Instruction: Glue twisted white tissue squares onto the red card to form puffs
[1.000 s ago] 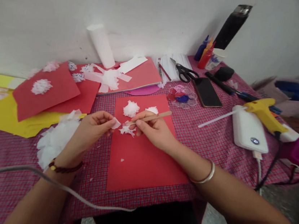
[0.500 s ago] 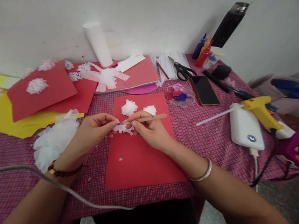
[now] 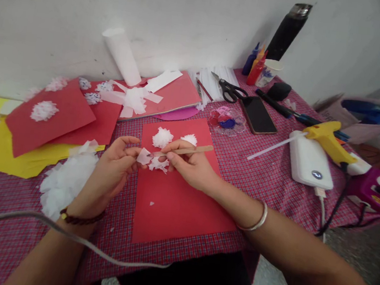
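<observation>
My right hand (image 3: 192,167) is closed on a thin wooden stick (image 3: 189,151), whose tip points left toward a small white tissue square (image 3: 144,156). My left hand (image 3: 113,170) pinches that tissue square between thumb and fingers, over the left edge of a red paper sheet (image 3: 175,205). A small tissue tuft (image 3: 158,165) lies on the sheet just under the stick's tip. Two finished white tissue puffs (image 3: 162,137) sit on the sheet beyond my hands.
A heap of white tissue (image 3: 65,180) lies left of my left hand. Red sheets (image 3: 65,113) and yellow sheets (image 3: 9,148) lie at the left. Scissors (image 3: 229,90), a phone (image 3: 257,115), a paint palette (image 3: 227,120), a glue gun (image 3: 331,139), a white power bank (image 3: 307,162) and paint bottles (image 3: 256,67) stand to the right. A grey cable (image 3: 61,233) crosses in front.
My left hand has opened its fingers a little and turned the tissue square so that it shows flatter at the stick's tip. The view has shifted slightly.
</observation>
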### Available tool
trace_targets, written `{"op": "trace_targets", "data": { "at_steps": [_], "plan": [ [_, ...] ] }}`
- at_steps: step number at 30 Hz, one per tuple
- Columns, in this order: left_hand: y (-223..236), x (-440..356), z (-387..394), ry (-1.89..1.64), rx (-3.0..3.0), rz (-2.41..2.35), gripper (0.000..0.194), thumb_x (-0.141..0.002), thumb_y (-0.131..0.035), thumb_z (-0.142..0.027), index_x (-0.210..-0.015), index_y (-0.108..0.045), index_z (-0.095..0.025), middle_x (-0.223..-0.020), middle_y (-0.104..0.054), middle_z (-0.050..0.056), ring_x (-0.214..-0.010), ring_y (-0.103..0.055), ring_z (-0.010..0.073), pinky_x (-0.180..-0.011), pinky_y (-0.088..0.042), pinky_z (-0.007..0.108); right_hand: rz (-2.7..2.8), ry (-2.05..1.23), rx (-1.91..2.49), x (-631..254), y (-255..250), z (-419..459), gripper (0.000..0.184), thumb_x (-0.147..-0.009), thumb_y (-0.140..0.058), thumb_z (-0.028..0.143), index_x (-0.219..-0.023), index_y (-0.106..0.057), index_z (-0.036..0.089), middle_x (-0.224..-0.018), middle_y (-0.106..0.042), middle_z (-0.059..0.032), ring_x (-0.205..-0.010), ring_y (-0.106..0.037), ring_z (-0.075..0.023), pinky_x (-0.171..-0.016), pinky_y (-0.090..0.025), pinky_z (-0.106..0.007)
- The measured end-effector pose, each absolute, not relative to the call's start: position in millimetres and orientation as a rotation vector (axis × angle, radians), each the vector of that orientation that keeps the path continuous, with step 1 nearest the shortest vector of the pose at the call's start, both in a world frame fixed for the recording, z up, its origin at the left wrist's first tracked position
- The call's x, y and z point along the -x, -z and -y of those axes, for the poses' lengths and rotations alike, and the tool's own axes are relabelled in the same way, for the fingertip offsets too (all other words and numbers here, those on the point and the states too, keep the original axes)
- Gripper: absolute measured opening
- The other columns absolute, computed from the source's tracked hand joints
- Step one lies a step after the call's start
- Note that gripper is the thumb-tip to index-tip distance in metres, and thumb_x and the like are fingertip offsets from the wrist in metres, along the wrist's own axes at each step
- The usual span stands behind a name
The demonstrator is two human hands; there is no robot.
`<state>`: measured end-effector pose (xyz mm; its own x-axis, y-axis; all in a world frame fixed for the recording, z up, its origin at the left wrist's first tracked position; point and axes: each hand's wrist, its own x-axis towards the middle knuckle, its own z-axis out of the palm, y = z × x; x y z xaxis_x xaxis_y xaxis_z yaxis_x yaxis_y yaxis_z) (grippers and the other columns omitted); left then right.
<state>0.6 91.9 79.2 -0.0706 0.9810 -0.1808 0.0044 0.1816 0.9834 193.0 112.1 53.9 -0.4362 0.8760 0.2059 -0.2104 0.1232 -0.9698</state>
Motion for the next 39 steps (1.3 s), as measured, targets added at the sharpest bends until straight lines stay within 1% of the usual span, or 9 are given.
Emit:
{"op": "trace_targets", "data": {
  "at_steps": [4, 7, 11, 16, 23, 29, 32, 36, 39],
  "plan": [
    [-84.0, -0.4, -93.0, -1.088, -0.835, -1.274, 0.028, -0.069, -0.067, -0.012, -0.093, -0.058, -0.022, -0.075, -0.06, -0.004, -0.061, -0.059, 0.0091, -0.059, -0.052, 0.022, 1.471, -1.477, 0.693, -194.2, -54.3, -112.9, 0.008, -0.092, -0.052, 0.024, -0.096, -0.056, 0.019, -0.089, -0.066, -0.0026, -0.075, -0.061, -0.0108, -0.065, -0.048, -0.025],
    [-83.3, 0.1, -94.2, -1.081, -0.76, -1.269, 0.022, -0.07, -0.069, -0.014, -0.09, -0.061, -0.02, -0.076, -0.062, -0.003, -0.061, -0.06, 0.0082, -0.061, -0.054, 0.021, 1.46, -1.476, 0.675, -194.4, -53.0, -113.6, 0.007, -0.092, -0.051, 0.022, -0.096, -0.056, 0.019, -0.089, -0.066, -0.0026, -0.076, -0.061, -0.0108, -0.064, -0.048, -0.025],
    [-78.7, -1.4, -94.7, -1.113, -0.876, -1.334, 0.027, -0.066, -0.075, -0.018, -0.088, -0.06, -0.018, -0.068, -0.063, -0.004, -0.056, -0.06, 0.0082, -0.056, -0.052, 0.019, 1.457, -1.483, 0.661, -193.5, -52.1, -113.4, 0.007, -0.092, -0.051, 0.021, -0.096, -0.056, 0.019, -0.089, -0.065, -0.0029, -0.083, -0.063, -0.0128, -0.065, -0.049, -0.026],
    [-78.4, -6.3, -93.3, -1.141, -0.985, -1.382, 0.029, -0.062, -0.079, -0.021, -0.084, -0.06, -0.016, -0.07, -0.065, -0.003, -0.058, -0.063, 0.0095, -0.058, -0.054, 0.021, 1.469, -1.475, 0.64, -192.3, -52.5, -112.3, 0.007, -0.091, -0.052, 0.021, -0.095, -0.056, 0.019, -0.088, -0.064, -0.0027, -0.083, -0.063, -0.0127, -0.068, -0.05, -0.027],
    [-84.8, -9.7, -92.5, -1.198, -0.898, -1.33, 0.019, -0.068, -0.07, -0.012, -0.085, -0.061, -0.015, -0.067, -0.067, -0.001, -0.054, -0.063, 0.0095, -0.055, -0.054, 0.018, 1.481, -1.431, 0.632, -192.6, -50.3, -113.6, 0.007, -0.09, -0.052, 0.021, -0.095, -0.057, 0.018, -0.087, -0.064, -0.0023, -0.077, -0.062, -0.0109, -0.063, -0.048, -0.024],
    [-86.8, -9.2, -92.3, -1.237, -0.638, -1.144, 0.022, -0.072, -0.061, 0.0, -0.087, -0.063, -0.016, -0.076, -0.071, 0.002, -0.065, -0.07, 0.0123, -0.063, -0.059, 0.017, 1.377, -1.492, 0.705, -197.4, -57.9, -115.1, 0.009, -0.092, -0.052, 0.025, -0.096, -0.055, 0.018, -0.083, -0.068, -0.0003, -0.057, -0.057, -0.0065, -0.058, -0.048, -0.023],
    [-80.6, -11.6, -92.2, -1.235, -0.533, -1.119, 0.018, -0.074, -0.064, 0.0, -0.084, -0.067, -0.015, -0.083, -0.074, 0.004, -0.073, -0.072, 0.0121, -0.066, -0.059, 0.015, 1.338, -1.511, 0.722, -197.5, -59.3, -114.9, 0.01, -0.091, -0.053, 0.027, -0.096, -0.056, 0.018, -0.082, -0.068, 0.0001, -0.056, -0.058, -0.0064, -0.058, -0.049, -0.023],
    [-71.1, -16.5, -93.2, -1.272, -0.504, -1.133, 0.013, -0.07, -0.073, -0.004, -0.072, -0.07, -0.016, -0.073, -0.072, 0.001, -0.068, -0.07, 0.0101, -0.063, -0.057, 0.013, 1.337, -1.502, 0.714, -196.0, -57.2, -115.5, 0.014, -0.09, -0.055, 0.03, -0.095, -0.059, 0.018, -0.084, -0.07, -0.0004, -0.056, -0.057, -0.006, -0.058, -0.049, -0.023],
    [-67.3, -19.6, -91.7, -1.303, -0.675, -1.137, 0.009, -0.067, -0.079, -0.012, -0.071, -0.073, -0.018, -0.069, -0.072, 0.0, -0.062, -0.067, 0.0086, -0.061, -0.056, 0.014, 1.353, -1.465, 0.716, -195.4, -56.7, -116.0, 0.016, -0.088, -0.058, 0.033, -0.09, -0.064, 0.018, -0.081, -0.071, -0.0007, -0.055, -0.056, -0.0065, -0.056, -0.047, -0.023]
  ]
}}
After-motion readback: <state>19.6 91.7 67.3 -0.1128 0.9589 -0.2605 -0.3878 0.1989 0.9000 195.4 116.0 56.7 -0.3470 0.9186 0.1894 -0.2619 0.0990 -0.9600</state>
